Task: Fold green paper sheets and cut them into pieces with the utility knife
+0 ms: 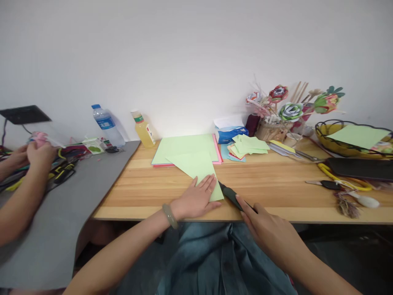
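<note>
My left hand [199, 198] lies flat with its fingers stretched out, pressing on a folded light green sheet of paper [196, 162] near the table's front edge. In my right hand [267, 223] is a dark green utility knife [230, 196], with its tip pointing away from me at the paper's right edge. Whether the tip touches the paper I cannot tell. Behind the folded sheet, and partly under it, lies a stack of coloured paper [184, 143], light green on top with pink and red edges showing.
Small paper pieces [250, 144], a tissue pack [230, 134], paper flowers [290, 111] and a yellow basket [325, 141] stand along the back. Scissors [328, 185] and a phone-like black slab [359, 169] lie right. Bottles [144, 131] stand left. Another person's hands [38, 151] work at the grey table.
</note>
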Demonstrator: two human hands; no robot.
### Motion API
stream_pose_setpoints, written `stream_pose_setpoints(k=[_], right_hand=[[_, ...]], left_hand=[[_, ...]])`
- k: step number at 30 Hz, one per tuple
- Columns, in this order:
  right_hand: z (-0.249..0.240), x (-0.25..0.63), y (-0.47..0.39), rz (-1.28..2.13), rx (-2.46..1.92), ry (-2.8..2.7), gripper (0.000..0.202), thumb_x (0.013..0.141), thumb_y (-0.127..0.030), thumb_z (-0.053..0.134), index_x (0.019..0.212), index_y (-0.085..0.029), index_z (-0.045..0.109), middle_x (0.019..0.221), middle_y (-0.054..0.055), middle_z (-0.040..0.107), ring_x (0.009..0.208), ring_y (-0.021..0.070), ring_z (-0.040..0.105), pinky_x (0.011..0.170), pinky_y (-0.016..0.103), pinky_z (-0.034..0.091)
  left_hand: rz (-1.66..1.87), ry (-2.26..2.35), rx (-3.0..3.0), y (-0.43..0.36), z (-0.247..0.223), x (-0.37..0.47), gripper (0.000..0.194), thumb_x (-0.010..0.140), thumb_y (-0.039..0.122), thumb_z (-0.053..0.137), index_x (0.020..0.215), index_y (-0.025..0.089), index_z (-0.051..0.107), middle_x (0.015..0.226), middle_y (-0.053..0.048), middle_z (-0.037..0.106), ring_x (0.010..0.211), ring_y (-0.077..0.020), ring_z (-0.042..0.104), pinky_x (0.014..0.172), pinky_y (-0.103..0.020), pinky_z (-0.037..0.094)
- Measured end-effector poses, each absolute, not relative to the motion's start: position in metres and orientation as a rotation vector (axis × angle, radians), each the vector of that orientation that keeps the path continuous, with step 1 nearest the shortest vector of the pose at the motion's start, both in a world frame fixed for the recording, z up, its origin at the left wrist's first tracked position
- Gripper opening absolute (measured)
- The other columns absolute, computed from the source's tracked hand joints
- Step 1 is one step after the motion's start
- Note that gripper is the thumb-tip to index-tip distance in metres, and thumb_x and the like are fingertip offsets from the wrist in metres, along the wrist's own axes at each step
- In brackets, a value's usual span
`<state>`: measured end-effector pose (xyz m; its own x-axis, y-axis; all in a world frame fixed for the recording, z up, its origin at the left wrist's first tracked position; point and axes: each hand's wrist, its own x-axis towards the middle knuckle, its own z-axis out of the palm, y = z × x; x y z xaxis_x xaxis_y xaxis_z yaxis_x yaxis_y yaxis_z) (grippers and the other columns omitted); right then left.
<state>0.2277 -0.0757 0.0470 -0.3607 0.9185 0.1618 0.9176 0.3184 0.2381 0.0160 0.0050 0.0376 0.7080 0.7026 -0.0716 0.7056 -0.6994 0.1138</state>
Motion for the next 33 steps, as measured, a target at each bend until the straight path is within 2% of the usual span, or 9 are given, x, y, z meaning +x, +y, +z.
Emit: stream_pose_setpoints(k=[12, 17, 19, 22, 24, 25, 29, 33], right_hand=[[0.054, 0.218, -0.057, 0.441, 1.815, 2.489, 0.041, 0.09, -0.025, 0.04, 0.13, -0.017, 0.041, 0.076, 0.004, 0.061, 0.05, 0.015, 0.061, 0.039, 0.024, 0.025], [0.046, 0.223, -0.07, 0.482, 1.78, 2.558, 0.041, 0.087, -0.022, 0.043, 0.128, -0.017, 0.043, 0.074, 0.003, 0.06, 0.05, 0.0142, 0.06, 0.039, 0.023, 0.029], [0.042, 0.225, -0.083, 0.555, 1.746, 2.641, 0.04, 0.086, -0.021, 0.044, 0.126, -0.016, 0.046, 0.071, 0.001, 0.058, 0.044, 0.0134, 0.058, 0.036, 0.023, 0.029], [0.038, 0.227, -0.1, 0.661, 1.706, 2.765, 0.04, 0.084, -0.018, 0.045, 0.124, -0.012, 0.047, 0.071, 0.001, 0.057, 0.038, 0.0127, 0.055, 0.032, 0.024, 0.031], [0.039, 0.227, -0.105, 0.673, 1.697, 2.786, 0.04, 0.083, -0.015, 0.046, 0.122, -0.011, 0.048, 0.072, 0.001, 0.057, 0.038, 0.0129, 0.055, 0.031, 0.024, 0.033], [0.039, 0.227, -0.106, 0.674, 1.695, 2.781, 0.039, 0.082, -0.015, 0.046, 0.121, -0.01, 0.049, 0.073, 0.002, 0.057, 0.037, 0.0128, 0.055, 0.031, 0.024, 0.034], [0.04, 0.226, -0.106, 0.701, 1.676, 2.752, 0.04, 0.08, -0.013, 0.047, 0.12, -0.011, 0.05, 0.073, 0.002, 0.057, 0.036, 0.0126, 0.054, 0.03, 0.024, 0.035], [0.038, 0.225, -0.105, 0.737, 1.688, 2.726, 0.04, 0.081, -0.016, 0.047, 0.12, -0.012, 0.052, 0.071, 0.001, 0.056, 0.036, 0.0123, 0.053, 0.03, 0.023, 0.034]], left_hand=[[-0.039, 1.143, 2.746, 0.006, 0.04, 0.017, 0.074, 0.088, 0.061, 0.005, 0.142, 0.01, -0.001, 0.149, -0.013, 0.001, 0.137, -0.0213, 0.0, 0.109, -0.045, 0.007], [-0.117, 1.075, 2.707, -0.012, 0.053, 0.014, 0.079, 0.087, 0.064, 0.01, 0.142, 0.01, -0.004, 0.148, -0.014, -0.002, 0.136, -0.0237, -0.002, 0.108, -0.047, 0.008], [-0.132, 1.02, 2.656, -0.021, 0.062, 0.01, 0.077, 0.087, 0.064, 0.012, 0.143, 0.011, 0.003, 0.148, -0.014, 0.004, 0.137, -0.0232, 0.005, 0.109, -0.045, 0.013], [0.05, 1.084, 2.623, -0.019, 0.069, 0.005, 0.06, 0.093, 0.051, 0.009, 0.139, 0.016, 0.025, 0.145, -0.007, 0.028, 0.134, -0.0163, 0.021, 0.108, -0.033, 0.021], [0.196, 1.219, 2.661, -0.005, 0.067, 0.004, 0.054, 0.095, 0.044, 0.008, 0.135, 0.018, 0.035, 0.142, -0.003, 0.034, 0.134, -0.015, 0.021, 0.108, -0.032, 0.02], [0.218, 1.275, 2.689, 0.005, 0.065, 0.003, 0.053, 0.096, 0.043, 0.008, 0.135, 0.019, 0.035, 0.144, -0.002, 0.031, 0.135, -0.0163, 0.017, 0.109, -0.035, 0.018], [0.092, 1.291, 2.731, 0.041, 0.047, 0.0, 0.053, 0.095, 0.045, 0.012, 0.142, 0.02, 0.013, 0.149, -0.003, 0.011, 0.137, -0.0182, 0.007, 0.109, -0.044, 0.012], [0.028, 1.26, 2.715, 0.051, 0.032, -0.003, 0.059, 0.094, 0.049, 0.008, 0.143, 0.018, 0.006, 0.15, -0.005, 0.007, 0.137, -0.0178, 0.005, 0.108, -0.045, 0.012]])
